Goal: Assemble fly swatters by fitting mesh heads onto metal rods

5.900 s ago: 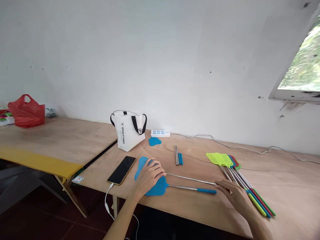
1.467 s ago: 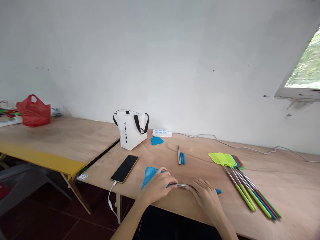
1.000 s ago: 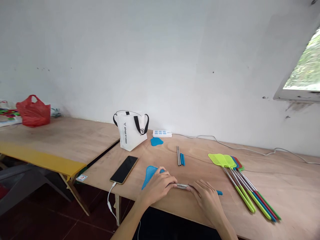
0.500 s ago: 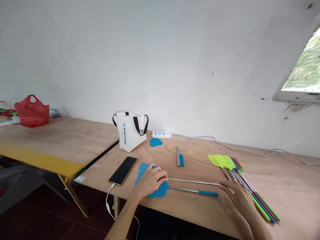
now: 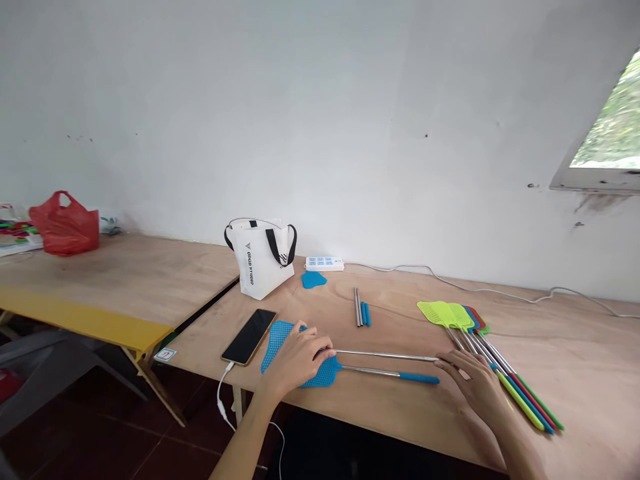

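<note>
blue mesh swatter [image 5: 320,373], long steel handle [image 5: 380,373]

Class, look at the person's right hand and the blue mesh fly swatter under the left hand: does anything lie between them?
Nothing foreign: only the blue mesh fly swatter's own handle and a bare metal rod span the wooden table between right hand and left hand.

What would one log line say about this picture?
left hand: pressing blue swatter heads | right hand: at far rod end | near handle: extended

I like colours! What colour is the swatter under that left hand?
Blue: the swatter has a mesh head, clearest in the head view.
</note>
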Available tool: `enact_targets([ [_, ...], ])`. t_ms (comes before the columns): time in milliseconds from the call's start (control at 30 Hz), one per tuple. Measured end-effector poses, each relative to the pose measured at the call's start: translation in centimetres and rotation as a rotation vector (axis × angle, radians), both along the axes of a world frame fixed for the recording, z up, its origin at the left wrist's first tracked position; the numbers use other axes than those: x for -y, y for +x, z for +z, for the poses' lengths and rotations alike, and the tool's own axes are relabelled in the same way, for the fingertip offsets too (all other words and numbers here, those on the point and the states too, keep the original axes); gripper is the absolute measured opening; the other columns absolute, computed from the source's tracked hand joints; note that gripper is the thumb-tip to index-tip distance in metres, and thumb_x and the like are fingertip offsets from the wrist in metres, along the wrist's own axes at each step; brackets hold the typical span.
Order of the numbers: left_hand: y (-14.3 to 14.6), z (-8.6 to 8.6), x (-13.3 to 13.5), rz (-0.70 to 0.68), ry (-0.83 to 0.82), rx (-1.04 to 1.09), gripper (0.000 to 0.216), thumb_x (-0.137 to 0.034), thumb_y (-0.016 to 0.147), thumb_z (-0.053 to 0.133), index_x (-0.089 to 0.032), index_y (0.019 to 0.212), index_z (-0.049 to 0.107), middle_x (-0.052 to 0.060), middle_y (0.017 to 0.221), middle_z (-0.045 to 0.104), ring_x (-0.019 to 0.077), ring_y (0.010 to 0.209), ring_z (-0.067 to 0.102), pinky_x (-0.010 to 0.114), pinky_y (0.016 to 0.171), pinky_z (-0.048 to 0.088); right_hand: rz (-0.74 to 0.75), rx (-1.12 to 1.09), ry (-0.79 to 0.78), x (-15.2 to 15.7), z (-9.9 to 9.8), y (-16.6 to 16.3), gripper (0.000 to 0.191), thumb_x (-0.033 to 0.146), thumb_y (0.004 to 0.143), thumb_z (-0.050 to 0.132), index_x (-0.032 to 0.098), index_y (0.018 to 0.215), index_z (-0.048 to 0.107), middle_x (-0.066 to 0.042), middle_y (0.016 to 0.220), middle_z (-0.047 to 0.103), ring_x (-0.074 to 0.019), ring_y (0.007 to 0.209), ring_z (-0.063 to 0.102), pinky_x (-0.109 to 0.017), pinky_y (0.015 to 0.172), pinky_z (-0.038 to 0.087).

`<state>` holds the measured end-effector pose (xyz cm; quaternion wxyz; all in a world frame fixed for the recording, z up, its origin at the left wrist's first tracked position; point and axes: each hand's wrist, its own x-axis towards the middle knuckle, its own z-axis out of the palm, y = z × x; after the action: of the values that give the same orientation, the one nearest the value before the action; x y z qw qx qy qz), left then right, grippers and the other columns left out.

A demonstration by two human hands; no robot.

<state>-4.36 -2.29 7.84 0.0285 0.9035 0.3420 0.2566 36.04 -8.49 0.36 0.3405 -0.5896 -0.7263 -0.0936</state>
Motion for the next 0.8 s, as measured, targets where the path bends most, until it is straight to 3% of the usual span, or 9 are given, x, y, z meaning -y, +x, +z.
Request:
enact_targets([
  [233,-0.9,0.2,-0.6,-0.031,0.078,0.005,0.033,-0.030,0.108,0.045,-0.024,0.087,0.070,-0.002,0.075,0.070,0.0170,0.074,0.057,0.041,0.094,0.031,0.093,-0.040,-0.099,0.4,1.1,-2.3,0.046,0.058,0.102,0.042,0.028,0.092,0.076,-0.004,0.084,0.074,-0.0206,0.075,0.069,-0.032,0.070,0.051],
  [333,0.5,-0.2,0.0,-0.078,0.085,-0.022,0.031,-0.027,0.106,0.050,-0.022,0.082,0.068,-0.002,0.072,0.069,0.0162,0.073,0.055,0.039,0.090,0.032,0.161,-0.051,-0.155,0.2,1.2,-5.4,0.046,0.055,0.104,0.040,0.027,0.091,0.075,-0.005,0.090,0.075,-0.0216,0.082,0.070,-0.031,0.073,0.052],
  [533,3.8,-1.7,1.1,-0.133,0.138,-0.041,0.025,-0.019,0.101,0.055,-0.020,0.078,0.064,-0.002,0.069,0.066,0.0157,0.072,0.053,0.036,0.084,0.031,0.222,0.011,-0.165,-0.1,1.3,-12.0,0.052,0.051,0.107,0.031,0.026,0.084,0.070,-0.003,0.081,0.072,-0.0187,0.075,0.068,-0.027,0.066,0.045],
  [800,4.4,-2.5,1.1,-0.159,0.137,-0.047,0.024,-0.019,0.101,0.055,-0.019,0.079,0.064,-0.001,0.068,0.066,0.0161,0.071,0.053,0.036,0.081,0.032,0.240,0.025,-0.116,0.3,1.9,-13.5,0.054,0.050,0.108,0.028,0.025,0.079,0.066,-0.002,0.073,0.069,-0.0169,0.069,0.067,-0.024,0.062,0.041],
])
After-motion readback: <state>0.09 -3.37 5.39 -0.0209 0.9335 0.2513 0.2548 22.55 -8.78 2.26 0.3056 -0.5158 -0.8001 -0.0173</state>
